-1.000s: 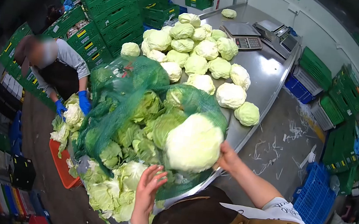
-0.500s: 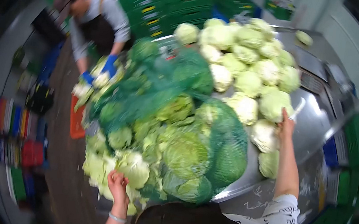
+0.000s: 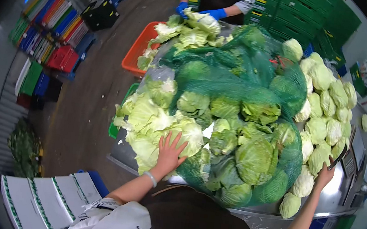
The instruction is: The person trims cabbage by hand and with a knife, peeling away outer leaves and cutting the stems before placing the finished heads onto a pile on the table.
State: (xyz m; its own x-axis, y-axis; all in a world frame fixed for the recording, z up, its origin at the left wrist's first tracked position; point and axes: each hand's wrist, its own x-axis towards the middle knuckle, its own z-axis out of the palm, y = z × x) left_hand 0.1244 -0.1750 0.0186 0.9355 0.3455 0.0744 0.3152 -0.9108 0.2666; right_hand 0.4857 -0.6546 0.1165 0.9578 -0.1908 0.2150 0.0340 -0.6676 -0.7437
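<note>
My left hand (image 3: 170,155) lies with fingers spread on a heap of loose cabbage leaves (image 3: 149,115) at the table's left side. Over at the right, my right hand (image 3: 324,176) is closed around a knife (image 3: 338,157), its dark, narrow shape pointing up and away. Trimmed pale cabbages (image 3: 317,128) are piled beside that hand. Between my hands, untrimmed green cabbages (image 3: 255,160) sit partly inside a green mesh sack (image 3: 242,87), which spreads across the middle of the metal table (image 3: 129,160).
Across the table a co-worker's blue-gloved hands (image 3: 214,14) handle cabbage leaves. An orange crate (image 3: 133,53) and a green crate (image 3: 114,130) stand at the left table edge. Scales (image 3: 350,162) lie at the right. Stacked green crates (image 3: 291,18) rise behind.
My view has turned left. My left hand has moved forward from the near edge onto the leaves, its curled fingers now spread. My right hand remains by the trimmed cabbages with the knife.
</note>
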